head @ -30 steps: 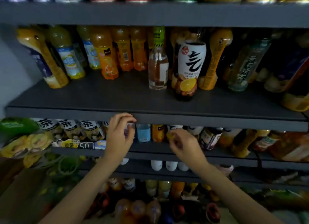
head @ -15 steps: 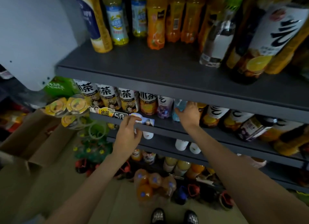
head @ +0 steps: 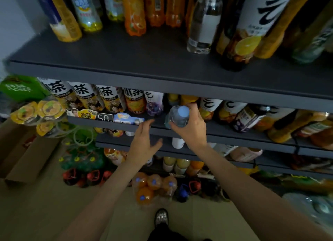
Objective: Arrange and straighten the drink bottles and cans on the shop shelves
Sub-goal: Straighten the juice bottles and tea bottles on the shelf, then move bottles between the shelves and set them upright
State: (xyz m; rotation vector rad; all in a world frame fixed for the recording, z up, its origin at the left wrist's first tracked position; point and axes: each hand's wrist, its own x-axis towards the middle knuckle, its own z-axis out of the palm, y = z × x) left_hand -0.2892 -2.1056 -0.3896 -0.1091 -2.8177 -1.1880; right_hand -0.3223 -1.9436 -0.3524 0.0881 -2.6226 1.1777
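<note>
Right hand (head: 190,127) gripping clear water bottle (head: 177,117) near its blue cap; left hand (head: 144,141) open, empty. Probably light, smooth, slightly squashy: better held mid-body.

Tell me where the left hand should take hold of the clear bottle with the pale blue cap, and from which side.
Probably the lower body, from the left and front. The right hand already wraps the blue-capped bottle near its shoulder, and it tilts cap-out over the shelf edge. The purple-labelled bottle stands just behind to the left, so the open left hand should come in low.
</note>
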